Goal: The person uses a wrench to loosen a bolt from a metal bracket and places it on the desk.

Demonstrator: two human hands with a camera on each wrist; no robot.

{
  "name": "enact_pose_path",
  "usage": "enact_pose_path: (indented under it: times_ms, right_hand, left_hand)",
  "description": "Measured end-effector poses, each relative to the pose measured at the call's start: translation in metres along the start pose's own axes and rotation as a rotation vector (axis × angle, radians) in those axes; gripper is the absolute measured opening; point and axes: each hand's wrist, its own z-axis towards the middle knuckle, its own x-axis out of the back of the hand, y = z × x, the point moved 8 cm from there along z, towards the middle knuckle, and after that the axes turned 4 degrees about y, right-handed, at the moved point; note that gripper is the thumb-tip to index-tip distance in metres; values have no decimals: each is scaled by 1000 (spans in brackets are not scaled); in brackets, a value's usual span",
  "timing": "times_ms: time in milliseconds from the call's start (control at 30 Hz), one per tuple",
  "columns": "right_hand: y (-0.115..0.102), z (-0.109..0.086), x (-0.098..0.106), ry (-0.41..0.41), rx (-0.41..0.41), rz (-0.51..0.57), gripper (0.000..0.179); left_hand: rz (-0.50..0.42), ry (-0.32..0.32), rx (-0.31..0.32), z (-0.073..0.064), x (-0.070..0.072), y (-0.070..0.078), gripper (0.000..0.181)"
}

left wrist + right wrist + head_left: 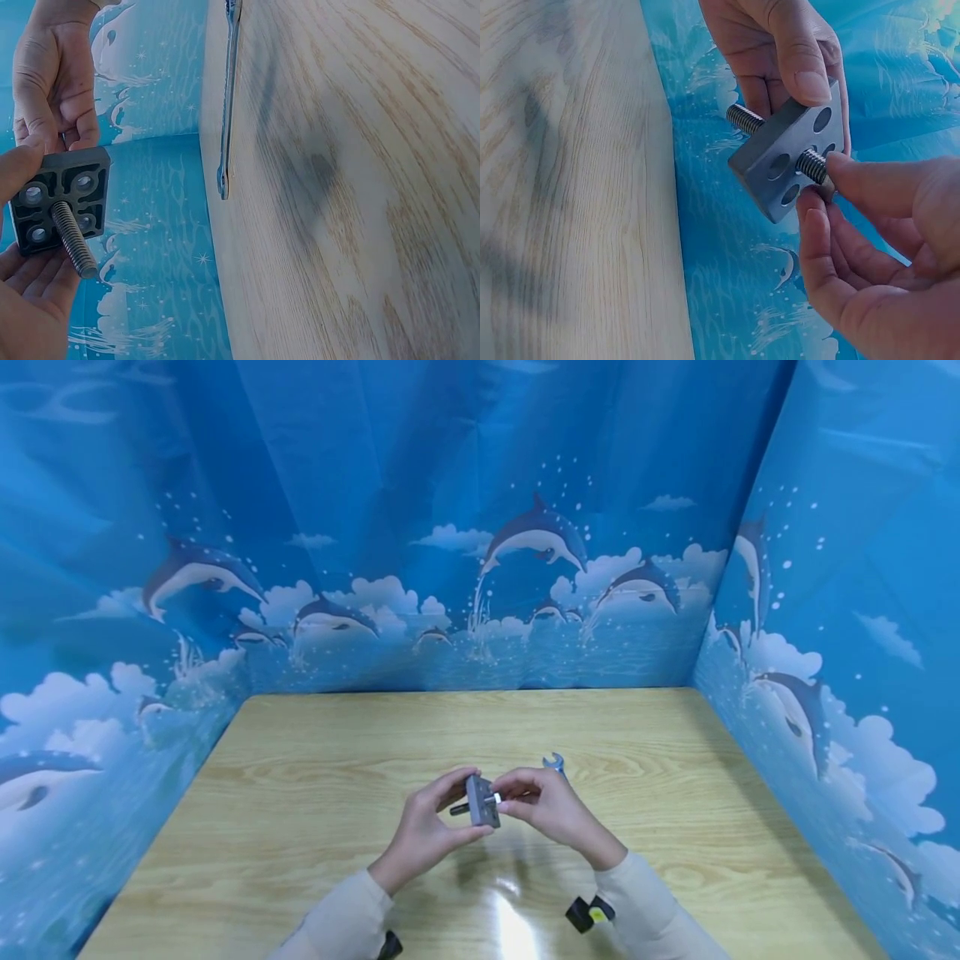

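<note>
My left hand (pixel 429 828) holds a small grey square plate (pixel 477 802) by its opposite edges, thumb on one side and fingers on the other. Round holes sit near the plate's corners, and its ribbed back (pixel 47 196) shows in the left wrist view. A threaded metal bolt (pixel 73 240) runs through the plate's middle and sticks out on both sides. With thumb and fingertips, my right hand (pixel 553 807) pinches the bolt's near end (pixel 811 166); the fingertips partly hide that end. Both hands are raised over the table.
Behind the right hand, a metal wrench (pixel 554 763) lies on the wood-grain table (pixel 300 760). Blue dolphin-print curtains (pixel 420 460) stand along the back and both sides of the table. A black strap piece (pixel 580 914) hangs by the right sleeve.
</note>
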Motion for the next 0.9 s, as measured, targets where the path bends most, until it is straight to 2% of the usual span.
enact_pose_path:
  times_ms: [267, 500, 667, 767, 900]
  right_hand:
    - [5, 0, 0, 3, -50, -5, 32]
    - [-4, -3, -5, -31, -119, 4, 31]
    - [13, 1, -4, -6, -134, 1, 37]
    - [16, 2, -3, 1, -137, -15, 34]
    - [9, 0, -2, -1, -77, -38, 23]
  left_hand:
    - [-21, 11, 20, 1, 0, 1, 75]
    - [-6, 5, 20, 1, 0, 1, 75]
    - [5, -3, 2, 0, -1, 1, 74]
    - [-1, -6, -3, 0, -1, 2, 74]
    - [-10, -9, 9, -1, -1, 0, 74]
